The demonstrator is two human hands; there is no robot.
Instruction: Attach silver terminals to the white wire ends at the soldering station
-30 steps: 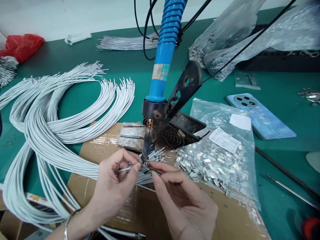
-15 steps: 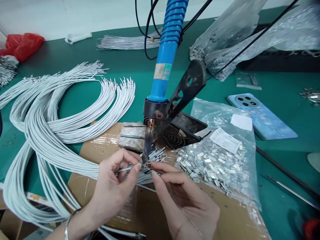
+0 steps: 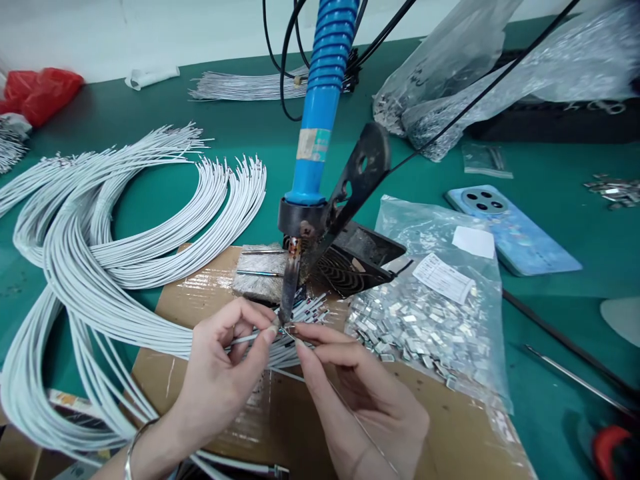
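My left hand (image 3: 220, 380) pinches the stripped end of a white wire (image 3: 250, 339) between thumb and forefinger. My right hand (image 3: 360, 393) pinches a thin metal strand (image 3: 357, 427) that meets the white wire's end. Both fingertips almost touch just under the tip of a blue-handled soldering iron (image 3: 310, 153), which is fixed in a black stand (image 3: 357, 200). A bunch of finished white wires with dark ends (image 3: 300, 327) lies beneath my hands, partly hidden by them. The exact joint is too small to make out.
Large loops of white wire (image 3: 75, 267) lie left, on a cardboard box (image 3: 165, 380) and green mat (image 3: 125, 107). A brass-wool pad (image 3: 257, 283) sits behind my hands. To the right are a bag of metal clips (image 3: 425, 327) and a phone (image 3: 510, 230).
The whole view has slid slightly left. My hands stay pinched together under the iron tip, with no visible change in what they hold.
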